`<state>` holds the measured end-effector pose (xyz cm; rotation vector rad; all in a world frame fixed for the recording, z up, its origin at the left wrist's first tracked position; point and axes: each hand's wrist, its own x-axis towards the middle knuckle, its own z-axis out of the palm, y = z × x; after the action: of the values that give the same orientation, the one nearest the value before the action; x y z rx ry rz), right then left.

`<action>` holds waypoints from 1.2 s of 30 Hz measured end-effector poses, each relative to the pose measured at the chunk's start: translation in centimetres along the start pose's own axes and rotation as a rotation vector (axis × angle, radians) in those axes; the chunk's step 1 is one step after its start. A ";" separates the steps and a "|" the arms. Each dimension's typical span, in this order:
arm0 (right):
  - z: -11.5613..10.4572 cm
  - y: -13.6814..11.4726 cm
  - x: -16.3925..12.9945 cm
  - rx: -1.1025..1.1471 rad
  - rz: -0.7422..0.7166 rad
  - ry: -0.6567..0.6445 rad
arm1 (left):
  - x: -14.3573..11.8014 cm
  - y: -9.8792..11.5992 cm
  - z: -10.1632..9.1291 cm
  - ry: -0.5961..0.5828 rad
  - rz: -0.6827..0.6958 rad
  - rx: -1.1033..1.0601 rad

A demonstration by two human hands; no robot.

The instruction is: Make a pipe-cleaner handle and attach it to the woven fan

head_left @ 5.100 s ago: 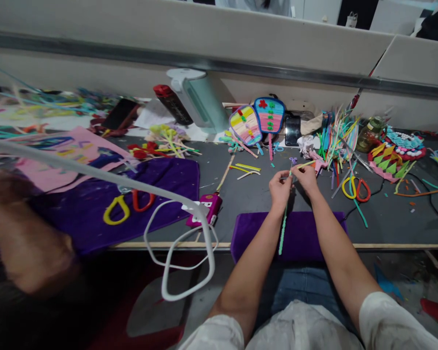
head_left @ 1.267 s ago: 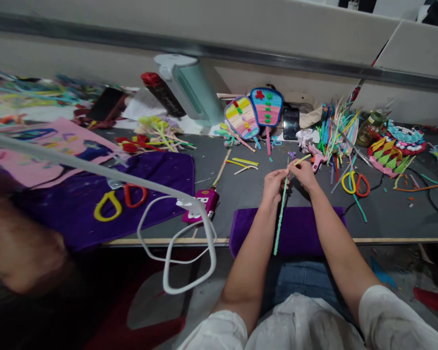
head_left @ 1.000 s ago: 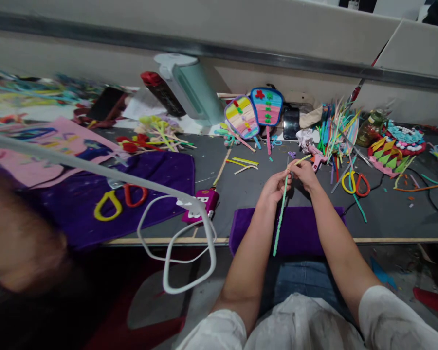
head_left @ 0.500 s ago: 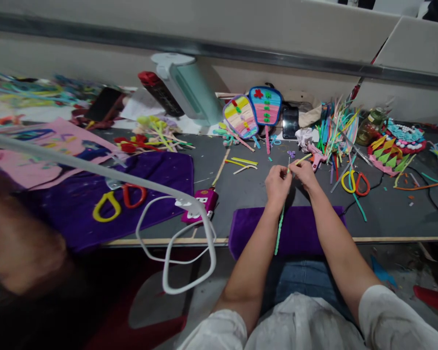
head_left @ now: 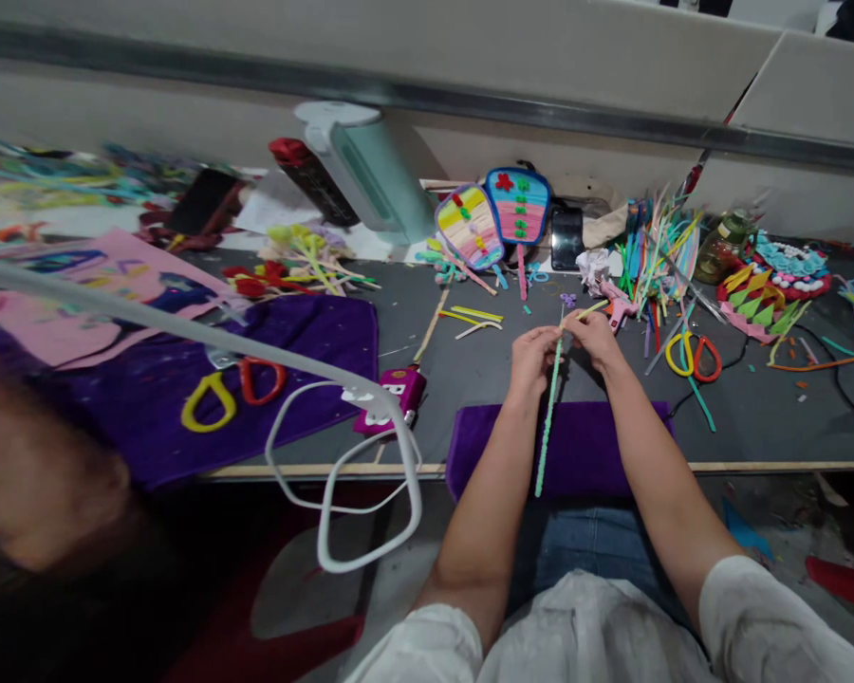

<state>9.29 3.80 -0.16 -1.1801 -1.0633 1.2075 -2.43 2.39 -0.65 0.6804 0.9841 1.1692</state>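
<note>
Both my hands meet above the table's front part, around the top of a long, light-green twisted pipe cleaner (head_left: 549, 417). It hangs down toward my lap, across a folded purple cloth (head_left: 604, 451). My left hand (head_left: 532, 359) is closed, its fingertips pinching near the green pipe cleaner's upper end. Close beside it, my right hand (head_left: 592, 339) pinches a pale yellow pipe cleaner (head_left: 595, 308), whose end sticks out to the right above the fingers. The fingers hide how the two strands join. Just beyond the fingertips lies a small purple piece (head_left: 567, 300).
At the right are scissors (head_left: 706, 360), a pink glue gun (head_left: 619, 309) and a bunch of pipe cleaners (head_left: 659, 251). Two fan-shaped crafts (head_left: 518, 211) lean at the back. On the left, a white curved tube (head_left: 185, 327) crosses before another person's arm (head_left: 43, 465).
My left hand has shifted slightly left and its fingers have loosened somewhat, uncovering more of the green pipe cleaner. The right hand stays nearly in place.
</note>
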 end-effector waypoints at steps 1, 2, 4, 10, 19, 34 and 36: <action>0.0 0.0 0.0 0.011 -0.001 -0.007 | 0.1 0.2 -0.1 -0.027 -0.071 -0.054; 0.1 -0.1 -0.1 0.022 -0.003 -0.014 | 0.2 0.3 -0.3 -0.052 -0.139 -0.108; 0.1 -0.3 -0.2 0.041 -0.007 -0.028 | 0.4 0.5 -0.5 -0.099 -0.262 -0.211; 0.4 -1.2 -0.8 0.091 -0.018 -0.087 | 0.2 1.1 -0.7 -0.295 -0.454 -0.459; 0.2 -0.8 -0.5 0.020 -0.011 -0.012 | -0.2 0.7 0.1 -0.155 -0.272 -0.286; -0.2 1.1 0.7 -0.220 -0.138 0.116 | -0.9 -0.9 0.1 0.186 0.717 0.877; -0.1 0.9 0.5 -0.201 -0.119 0.106 | -0.6 -0.9 0.1 0.207 0.686 0.814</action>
<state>9.33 4.33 -1.04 -1.3002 -1.1782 0.9520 -2.03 1.51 -1.24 1.6640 1.4804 1.4300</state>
